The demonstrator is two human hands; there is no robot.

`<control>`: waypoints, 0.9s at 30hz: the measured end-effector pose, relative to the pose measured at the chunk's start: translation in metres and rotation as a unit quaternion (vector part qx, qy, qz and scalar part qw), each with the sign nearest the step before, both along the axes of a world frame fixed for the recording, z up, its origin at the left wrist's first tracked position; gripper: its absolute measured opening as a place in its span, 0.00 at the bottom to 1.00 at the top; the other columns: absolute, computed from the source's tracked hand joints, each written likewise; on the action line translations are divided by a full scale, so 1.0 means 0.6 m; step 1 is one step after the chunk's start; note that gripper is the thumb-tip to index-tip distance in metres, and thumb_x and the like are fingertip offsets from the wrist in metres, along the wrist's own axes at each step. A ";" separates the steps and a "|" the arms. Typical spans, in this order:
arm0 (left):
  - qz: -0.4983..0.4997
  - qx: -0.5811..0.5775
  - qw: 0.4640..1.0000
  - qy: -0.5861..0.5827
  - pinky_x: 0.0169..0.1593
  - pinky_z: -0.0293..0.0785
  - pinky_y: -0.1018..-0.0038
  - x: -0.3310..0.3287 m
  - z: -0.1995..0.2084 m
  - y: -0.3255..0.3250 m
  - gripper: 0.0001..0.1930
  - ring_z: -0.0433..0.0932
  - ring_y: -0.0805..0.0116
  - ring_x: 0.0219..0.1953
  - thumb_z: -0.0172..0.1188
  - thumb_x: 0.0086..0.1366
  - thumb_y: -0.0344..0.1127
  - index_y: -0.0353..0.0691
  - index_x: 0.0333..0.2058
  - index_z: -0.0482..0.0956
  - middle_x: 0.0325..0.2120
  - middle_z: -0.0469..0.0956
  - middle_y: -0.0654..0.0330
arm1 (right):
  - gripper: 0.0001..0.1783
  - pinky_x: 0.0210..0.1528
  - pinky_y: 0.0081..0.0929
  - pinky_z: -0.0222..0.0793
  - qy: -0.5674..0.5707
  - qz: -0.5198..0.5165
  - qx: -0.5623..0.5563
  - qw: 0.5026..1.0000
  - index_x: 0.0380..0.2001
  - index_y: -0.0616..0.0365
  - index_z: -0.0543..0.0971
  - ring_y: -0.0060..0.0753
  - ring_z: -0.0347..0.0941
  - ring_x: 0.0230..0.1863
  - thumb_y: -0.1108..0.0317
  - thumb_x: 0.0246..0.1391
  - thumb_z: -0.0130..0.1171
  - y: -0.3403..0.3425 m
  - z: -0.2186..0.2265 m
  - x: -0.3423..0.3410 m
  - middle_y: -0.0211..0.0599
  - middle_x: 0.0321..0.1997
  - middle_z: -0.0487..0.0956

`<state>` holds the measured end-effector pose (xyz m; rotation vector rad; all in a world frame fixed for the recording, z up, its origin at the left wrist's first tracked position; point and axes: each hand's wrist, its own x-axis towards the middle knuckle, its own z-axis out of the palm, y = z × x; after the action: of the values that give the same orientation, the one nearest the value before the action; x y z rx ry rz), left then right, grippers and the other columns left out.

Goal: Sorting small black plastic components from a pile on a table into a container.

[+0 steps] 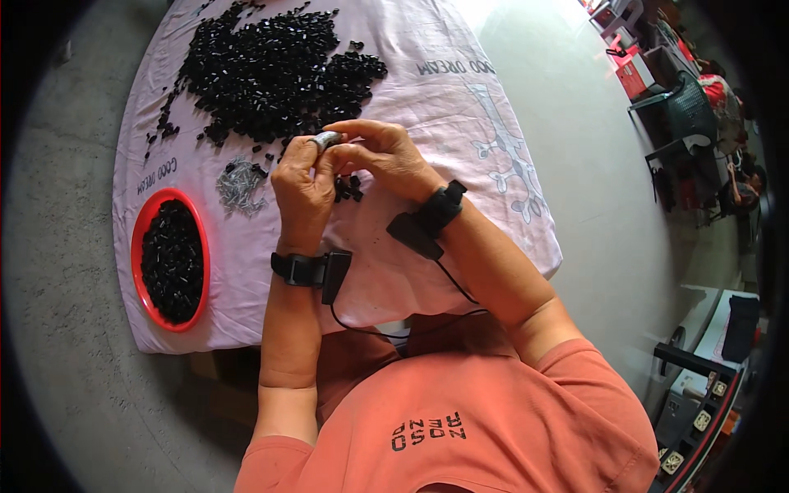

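My left hand and my right hand meet over the cloth, fingers bent and closed together at the tips. A small silvery-grey piece shows at the fingertips; whether it is held or wrapped round a finger I cannot tell. Anything smaller in the pinch is hidden. Just beyond the hands spreads a large heap of small shiny black pieces. A few more black pieces lie beneath my right hand. Left of my left hand sits a small pile of thin clear pieces.
A red oval basin filled with black pieces stands at the table's near left. The pink printed cloth covers the table. Black wrist straps with a cable are on my arms. At the right are chairs, people and a metal-framed rack.
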<state>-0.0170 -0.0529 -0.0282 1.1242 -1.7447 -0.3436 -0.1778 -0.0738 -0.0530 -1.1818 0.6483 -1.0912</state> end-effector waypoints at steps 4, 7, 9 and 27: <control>0.009 0.018 1.000 0.024 0.34 0.75 0.69 -0.001 -0.009 -0.001 0.08 0.81 0.62 0.30 0.65 0.58 0.23 0.35 0.37 0.82 0.31 0.78 0.56 | 0.27 0.49 0.22 0.78 -0.046 -0.001 -0.001 0.999 0.62 0.59 0.73 0.22 0.79 0.45 0.71 0.60 0.64 -0.001 -0.002 -0.005 0.35 0.48 0.81; 0.004 0.020 0.999 0.028 0.34 0.76 0.70 -0.005 -0.003 0.002 0.08 0.81 0.65 0.30 0.66 0.57 0.23 0.34 0.36 0.82 0.30 0.78 0.57 | 0.26 0.52 0.26 0.78 -0.045 -0.002 0.001 0.999 0.62 0.59 0.72 0.26 0.79 0.48 0.71 0.61 0.63 -0.006 -0.002 -0.011 0.39 0.50 0.82; 0.012 0.020 0.999 0.028 0.34 0.75 0.71 -0.006 0.000 0.003 0.08 0.81 0.65 0.30 0.67 0.57 0.23 0.34 0.36 0.82 0.30 0.78 0.57 | 0.26 0.52 0.26 0.78 -0.065 -0.001 0.005 0.998 0.63 0.59 0.72 0.27 0.79 0.48 0.71 0.62 0.62 -0.005 -0.003 -0.011 0.39 0.51 0.82; 0.032 0.025 0.999 0.036 0.34 0.74 0.70 -0.003 -0.005 0.004 0.09 0.78 0.66 0.29 0.68 0.56 0.24 0.34 0.37 0.82 0.32 0.76 0.58 | 0.21 0.47 0.21 0.79 -0.008 -0.025 0.040 0.999 0.62 0.58 0.73 0.23 0.80 0.45 0.69 0.67 0.53 0.001 0.011 -0.002 0.37 0.49 0.83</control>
<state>-0.0188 -0.0505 -0.0314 1.1876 -1.6407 -0.3859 -0.1791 -0.0733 -0.0463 -1.0929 0.7061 -1.1057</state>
